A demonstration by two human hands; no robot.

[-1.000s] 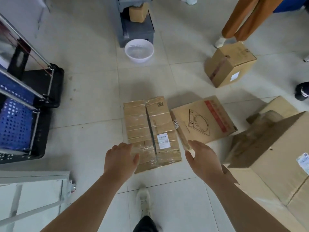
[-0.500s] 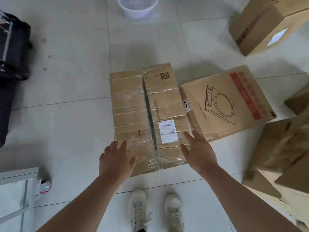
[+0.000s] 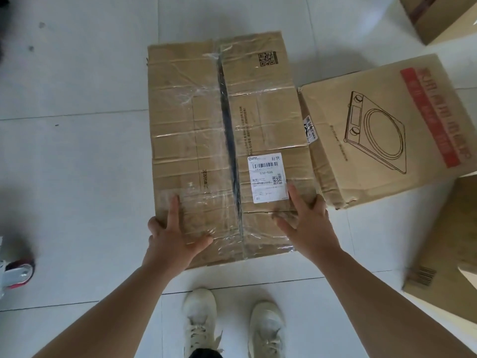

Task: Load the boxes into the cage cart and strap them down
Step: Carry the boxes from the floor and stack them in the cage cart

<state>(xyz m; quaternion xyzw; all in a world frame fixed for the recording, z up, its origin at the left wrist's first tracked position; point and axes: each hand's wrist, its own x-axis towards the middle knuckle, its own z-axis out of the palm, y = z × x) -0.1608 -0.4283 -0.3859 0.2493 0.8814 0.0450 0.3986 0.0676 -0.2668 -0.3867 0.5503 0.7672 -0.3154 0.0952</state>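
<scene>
The job has hardly begun, I think. The taped box (image 3: 224, 140) lies flat on the floor, just in front of the person's white shoes (image 3: 200, 319). No box here is in a cart or strapped down. The cooker box (image 3: 382, 130) sits just beside its right side. The left hand (image 3: 173, 236) and right hand (image 3: 307, 223) are apart, with fingers spread. They rest on the near end of the taped box, one by each side edge. A moment ago both hands were only reaching its near end. Now they are further onto the top.
</scene>
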